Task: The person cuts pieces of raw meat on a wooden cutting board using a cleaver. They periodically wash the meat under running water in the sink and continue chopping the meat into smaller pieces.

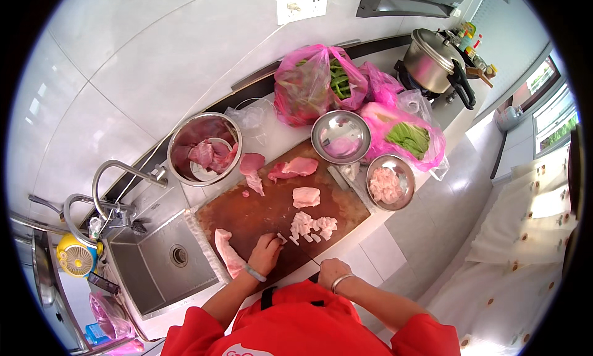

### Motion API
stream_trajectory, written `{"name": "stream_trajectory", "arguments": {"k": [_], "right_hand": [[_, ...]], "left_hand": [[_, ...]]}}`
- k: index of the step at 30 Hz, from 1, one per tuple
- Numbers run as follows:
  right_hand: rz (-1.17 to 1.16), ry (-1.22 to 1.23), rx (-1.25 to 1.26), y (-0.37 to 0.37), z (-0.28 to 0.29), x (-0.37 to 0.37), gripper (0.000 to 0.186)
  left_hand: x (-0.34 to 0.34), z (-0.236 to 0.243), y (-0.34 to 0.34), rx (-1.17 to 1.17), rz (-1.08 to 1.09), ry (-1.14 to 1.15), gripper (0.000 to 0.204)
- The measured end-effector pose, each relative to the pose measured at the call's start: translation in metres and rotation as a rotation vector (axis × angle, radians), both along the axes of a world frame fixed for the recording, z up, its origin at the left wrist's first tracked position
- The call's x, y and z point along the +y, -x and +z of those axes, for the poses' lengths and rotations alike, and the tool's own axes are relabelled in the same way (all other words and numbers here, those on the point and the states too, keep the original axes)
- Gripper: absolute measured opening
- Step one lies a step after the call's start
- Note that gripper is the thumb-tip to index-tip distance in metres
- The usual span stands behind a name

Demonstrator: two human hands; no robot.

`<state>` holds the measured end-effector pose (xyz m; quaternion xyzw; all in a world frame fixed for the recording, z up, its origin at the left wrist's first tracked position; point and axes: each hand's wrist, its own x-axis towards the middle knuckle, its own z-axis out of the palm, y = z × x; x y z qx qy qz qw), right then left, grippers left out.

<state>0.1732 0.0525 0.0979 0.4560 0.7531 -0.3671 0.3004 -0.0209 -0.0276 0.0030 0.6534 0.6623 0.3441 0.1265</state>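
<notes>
1. Two hands close together at the near edge of your board [235, 204], and the gap between them is what matters. Your left hand [265, 255] has its fingers bent down at a small pale bit [281, 237]; can't tell if that grip is pinching or just resting.

2. Your right grip [334, 273] looks closed round the knife [311, 257], handle mostly hidden. The thin blade line slants up-left, away from you, towards your left fingertips.

3. That bit is nearest your left hand. The diced pile [312, 226] is just up and right of it, with a block [306, 197] beyond. A long strip [227, 252] lies left of you, its near end by your left wrist.

4. Containers: the big pot [196, 128] past the board's far left corner has raw red meat [213, 155] in it. Small bowl [406, 174] on the right: pale pink pieces. The other bowl [341, 127] shows a pinkish patch, maybe a reflection.

5. Back of the worktop [278, 133]: pink bag [299, 87] of greens, and another wrapping a cabbage [407, 139].
</notes>
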Motion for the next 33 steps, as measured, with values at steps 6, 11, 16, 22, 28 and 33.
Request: {"name": "stream_trajectory", "arguments": {"k": [6,11,16,22,28,33], "right_hand": [[0.021,-0.036,0.057,0.0,-0.011,-0.014,0.023],[0.014,-0.028,0.043,0.003,0.0,-0.01,0.022],[-0.007,-0.001,0.053,0.011,-0.001,-0.004,0.021],[-0.007,0.071,0.045,0.042,-0.007,0.006,0.024],[-0.023,0.062,0.022,-0.005,-0.009,-0.007,0.024],[-0.02,0.088,-0.034,-0.005,-0.012,-0.011,0.026]], "left_hand": [[-0.002,-0.002,0.002,0.013,-0.011,0.016,0.015],[-0.003,-0.006,0.006,0.044,-0.045,0.042,0.017],[-0.001,-0.009,0.01,0.073,-0.066,0.061,0.017],[0.0,-0.003,0.011,0.099,-0.085,0.113,0.02],[-0.001,-0.011,0.008,0.127,-0.096,-0.015,0.018],[-0.005,0.004,-0.012,0.038,-0.046,0.014,0.016]]}}
